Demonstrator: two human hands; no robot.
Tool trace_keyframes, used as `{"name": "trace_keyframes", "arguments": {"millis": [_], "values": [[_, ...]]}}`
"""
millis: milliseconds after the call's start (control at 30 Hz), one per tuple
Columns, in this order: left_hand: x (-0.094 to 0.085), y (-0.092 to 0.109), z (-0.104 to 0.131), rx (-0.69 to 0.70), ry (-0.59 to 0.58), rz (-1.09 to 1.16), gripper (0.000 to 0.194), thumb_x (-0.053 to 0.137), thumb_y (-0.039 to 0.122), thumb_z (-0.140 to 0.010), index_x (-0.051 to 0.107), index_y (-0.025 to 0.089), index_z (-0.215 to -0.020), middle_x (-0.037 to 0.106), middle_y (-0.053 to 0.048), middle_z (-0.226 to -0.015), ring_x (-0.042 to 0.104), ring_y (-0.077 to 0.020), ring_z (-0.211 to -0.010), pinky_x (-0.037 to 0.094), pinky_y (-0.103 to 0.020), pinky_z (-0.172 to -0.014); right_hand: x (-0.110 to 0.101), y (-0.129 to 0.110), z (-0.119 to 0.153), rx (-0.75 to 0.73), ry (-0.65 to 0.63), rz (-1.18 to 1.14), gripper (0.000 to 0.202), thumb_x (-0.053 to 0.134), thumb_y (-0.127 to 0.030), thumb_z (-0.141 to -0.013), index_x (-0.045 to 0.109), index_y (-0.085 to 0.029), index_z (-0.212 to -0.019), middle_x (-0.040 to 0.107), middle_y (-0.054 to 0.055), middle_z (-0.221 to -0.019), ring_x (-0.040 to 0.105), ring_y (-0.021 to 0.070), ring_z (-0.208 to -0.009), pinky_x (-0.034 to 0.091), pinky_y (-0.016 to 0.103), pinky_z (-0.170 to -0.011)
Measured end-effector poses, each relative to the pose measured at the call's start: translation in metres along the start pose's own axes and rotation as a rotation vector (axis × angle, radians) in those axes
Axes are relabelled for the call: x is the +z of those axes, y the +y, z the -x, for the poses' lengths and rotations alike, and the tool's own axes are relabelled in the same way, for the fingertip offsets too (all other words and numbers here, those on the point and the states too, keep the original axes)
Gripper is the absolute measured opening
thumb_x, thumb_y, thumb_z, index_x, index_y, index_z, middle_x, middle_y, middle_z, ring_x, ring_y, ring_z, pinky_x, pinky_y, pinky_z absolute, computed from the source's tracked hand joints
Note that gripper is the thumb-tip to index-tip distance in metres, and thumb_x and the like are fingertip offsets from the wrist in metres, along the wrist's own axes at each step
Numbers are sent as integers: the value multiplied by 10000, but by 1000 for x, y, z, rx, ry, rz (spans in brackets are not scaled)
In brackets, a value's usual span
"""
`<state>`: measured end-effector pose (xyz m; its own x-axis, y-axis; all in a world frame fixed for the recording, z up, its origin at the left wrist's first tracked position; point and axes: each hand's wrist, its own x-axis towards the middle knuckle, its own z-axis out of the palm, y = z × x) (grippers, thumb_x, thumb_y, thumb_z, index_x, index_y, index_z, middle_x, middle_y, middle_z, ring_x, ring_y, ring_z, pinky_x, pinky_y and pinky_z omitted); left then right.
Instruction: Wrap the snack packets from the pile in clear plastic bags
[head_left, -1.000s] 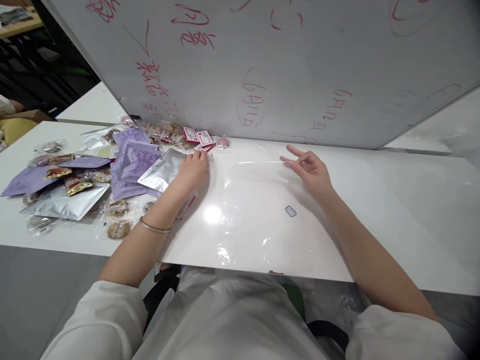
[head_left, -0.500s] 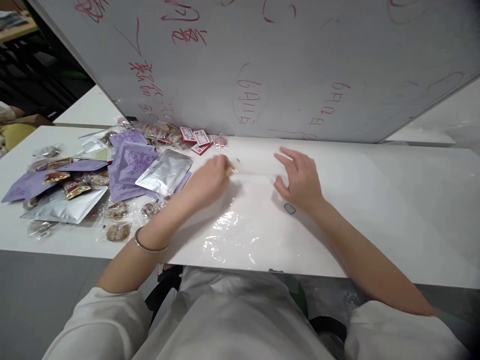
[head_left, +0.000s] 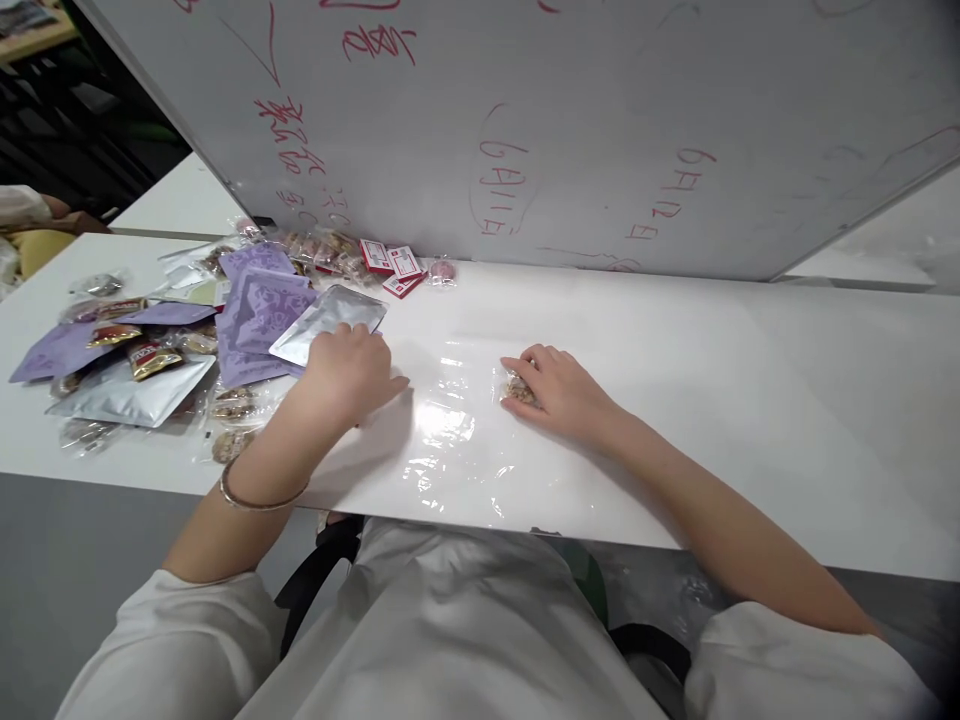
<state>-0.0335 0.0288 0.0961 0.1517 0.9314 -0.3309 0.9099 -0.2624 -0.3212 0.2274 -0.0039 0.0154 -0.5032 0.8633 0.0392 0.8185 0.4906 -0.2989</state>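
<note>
My right hand (head_left: 559, 392) rests low over the white table and pinches a small clear-wrapped cookie (head_left: 519, 388) between thumb and fingers. The cookie looks brown and lumpy; part of it is behind the fingers. My left hand (head_left: 349, 372) is at the right side of a pile of packets, just in front of a silver foil pouch (head_left: 315, 325). Its thumb points out to the right, apart from the curled fingers, whose tips are hidden. Between my hands lies a shiny sheet or bag of clear plastic (head_left: 442, 425), flat on the table.
On the left are purple pouches (head_left: 266, 310), another silver pouch (head_left: 139, 393), gold-and-brown snack packets (head_left: 152, 358) and wrapped cookies (head_left: 234, 443). Red-and-white boxes (head_left: 405, 263) and a pink wrapped piece (head_left: 442, 271) sit against a whiteboard (head_left: 585, 130) behind the white table (head_left: 750, 420). Another person's sleeve (head_left: 22, 204) shows far left.
My left hand has moved left and nearer to me, to the pile's edge. My right hand, earlier open and spread, has moved left and now pinches the wrapped cookie.
</note>
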Motion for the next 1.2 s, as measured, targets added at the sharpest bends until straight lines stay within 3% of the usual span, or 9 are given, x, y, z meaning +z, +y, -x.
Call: {"name": "trace_keyframes", "arguments": {"millis": [67, 167, 333, 533, 733, 867, 967, 1067, 1200], "values": [[7, -5, -7, -47, -88, -14, 420, 563, 468, -834, 721, 95, -944, 674, -226, -1063, 603, -394, -1069, 485, -409, -794, -3, 1, 1, 11, 14, 18, 438, 503, -445, -941, 584, -181, -1281, 591, 142, -1124, 578, 286, -972, 475, 458, -900], [17, -8, -16, -36, -93, -17, 333, 579, 435, -772, 722, 138, -817, 704, -211, -996, 609, -397, -1055, 478, -403, -780, -8, 2, 4, 21, 22, 25, 459, 536, -462, -910, 592, -183, -1269, 592, 135, -1096, 586, 283, -927, 499, 452, -853], [22, -18, -17, 123, -93, -7, 253, 609, 426, -698, 629, 195, -596, 704, -127, -731, 653, -338, -848, 456, -402, -782, -16, 9, 17, 55, -12, -36, 560, 600, -352, -820, 525, -204, -1356, 582, 126, -1121, 609, 283, -967, 542, 420, -781], [26, -22, -17, 309, 77, 8, 97, 583, 245, -700, 649, 186, -738, 667, -87, -705, 640, -285, -754, 418, -436, -852, -14, 8, 35, 12, 3, -73, 456, 585, -365, -888, 551, -214, -1317, 627, 121, -1136, 609, 288, -1004, 540, 453, -833], [11, 9, 1, 332, 428, -45, 168, 489, 149, -851, 656, 129, -857, 659, -124, -856, 639, -283, -842, 425, -481, -942, -4, 3, 36, -45, 36, -52, 433, 588, -337, -906, 557, -185, -1310, 631, 132, -1189, 597, 293, -1042, 524, 478, -877], [1, 48, 30, 649, 600, -73, 278, 408, 18, -878, 666, 97, -945, 652, -128, -909, 633, -257, -867, 431, -492, -1004, 0, 2, 34, -46, 68, -58, 416, 586, -341, -910, 564, -206, -1303, 634, 127, -1177, 596, 294, -1027, 521, 502, -886], [9, 82, 41, 876, 627, -102, 319, 387, -17, -880, 663, 83, -1003, 662, -137, -958, 640, -252, -896, 507, -407, -873, 1, 4, 34, -42, 79, -60, 421, 567, -335, -914, 567, -205, -1315, 635, 135, -1179, 600, 304, -1042, 518, 523, -907], [27, 104, 34, 1021, 677, -25, 313, 391, 3, -917, 634, 75, -1100, 674, -143, -1013, 645, -249, -954, 513, -382, -864, 2, 7, 38, -54, 52, -41, 478, 527, -248, -904, 526, -210, -1380, 622, 144, -1248, 598, 318, -1112, 519, 543, -934], [43, 90, 17, 1056, 697, 251, 233, 504, 184, -983, 584, 102, -1186, 638, -187, -1210, 607, -280, -1126, 503, -433, -942, -1, 6, 55, -61, 99, -3, 598, 501, -247, -923, 357, -219, -1503, 475, 162, -1480, 469, 325, -1356, 473, 562, -1044]]}}
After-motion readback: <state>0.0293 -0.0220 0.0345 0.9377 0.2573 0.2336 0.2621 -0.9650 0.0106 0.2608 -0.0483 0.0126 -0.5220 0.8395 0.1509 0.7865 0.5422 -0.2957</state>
